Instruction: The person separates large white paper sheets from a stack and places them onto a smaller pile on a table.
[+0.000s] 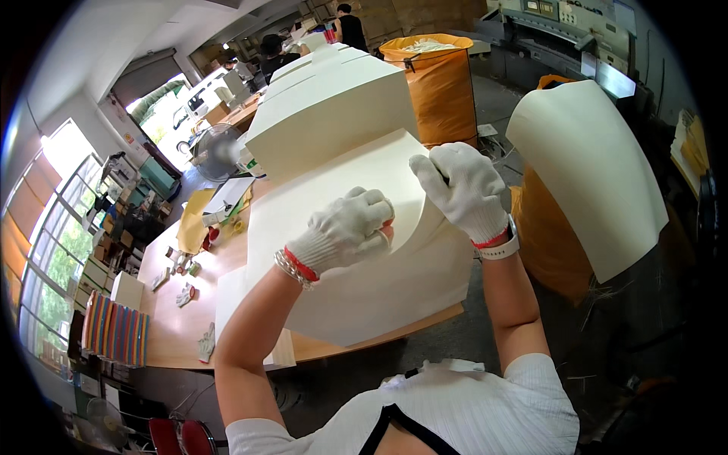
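A thick stack of large cream paper sheets (394, 288) lies on the wooden table (178, 334). Its top sheet (364, 171) is curled upward. My left hand (345, 231), in a white knit glove, is closed in a fist around a small reddish object and presses on the stack under the curl. My right hand (462, 189), also gloved, pinches the raised edge of the top sheet and holds it up. A taller pile of cream sheets (330, 102) stands just behind.
A bent cream sheet (591, 174) hangs at the right over an orange bag (546, 235). An orange-lined bin (440, 83) stands behind. A fan (216, 152), small items, spare gloves and striped colourful sheets (117, 330) sit to the left. People work far back.
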{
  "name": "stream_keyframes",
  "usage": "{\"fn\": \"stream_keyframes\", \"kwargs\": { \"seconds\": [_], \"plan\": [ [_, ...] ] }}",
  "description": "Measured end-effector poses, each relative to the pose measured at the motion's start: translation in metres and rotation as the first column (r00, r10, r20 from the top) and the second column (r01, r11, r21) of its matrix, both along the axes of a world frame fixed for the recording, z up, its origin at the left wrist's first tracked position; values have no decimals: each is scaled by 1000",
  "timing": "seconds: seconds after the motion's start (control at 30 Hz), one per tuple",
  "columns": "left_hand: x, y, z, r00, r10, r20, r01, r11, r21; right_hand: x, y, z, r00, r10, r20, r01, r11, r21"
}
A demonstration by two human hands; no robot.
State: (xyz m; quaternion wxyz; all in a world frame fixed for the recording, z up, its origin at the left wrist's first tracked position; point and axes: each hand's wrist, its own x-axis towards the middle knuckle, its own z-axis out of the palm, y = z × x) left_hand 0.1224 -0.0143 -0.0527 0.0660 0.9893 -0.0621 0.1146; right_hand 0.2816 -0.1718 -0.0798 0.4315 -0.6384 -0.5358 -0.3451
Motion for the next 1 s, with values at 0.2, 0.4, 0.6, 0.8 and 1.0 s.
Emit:
{"fn": "stream_keyframes", "kwargs": {
  "seconds": [0.2, 0.4, 0.6, 0.8, 1.0],
  "plan": [
    [-1, 4, -14, 972, -167, 162, 205, 946, -251, -11, 5, 4, 999, -24, -23, 25, 999, 45],
    [-5, 5, -11, 986, -164, 43, 165, 867, -470, -11, 9, -6, 987, -1, -158, 21, 992, 124],
    [-11, 9, -8, 995, -84, -52, 40, 821, -570, -8, 8, -16, 963, 92, -253, -21, 962, 273],
    [-10, 7, -2, 993, -96, -71, 36, 808, -588, -8, 9, -19, 930, 118, -347, -2, 948, 317],
    [-10, 7, -2, 992, -31, -125, -48, 809, -585, -7, 8, -21, 927, 154, -342, -28, 938, 346]
  ]
}}
